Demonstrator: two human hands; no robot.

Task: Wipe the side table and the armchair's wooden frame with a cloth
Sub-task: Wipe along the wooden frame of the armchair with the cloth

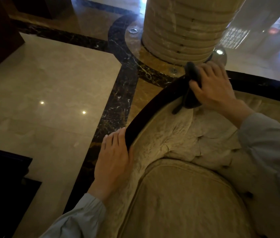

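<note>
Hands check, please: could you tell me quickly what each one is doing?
Left hand: open, resting on the wooden frame.
Right hand: closed on the cloth.

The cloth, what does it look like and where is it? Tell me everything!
The cloth is dark grey, soft-looking and bunched up. It lies draped over the dark wooden frame at the top of the armchair's back, one end dangling onto the beige upholstery. The right hand presses it down; the left hand does not touch it.
</note>
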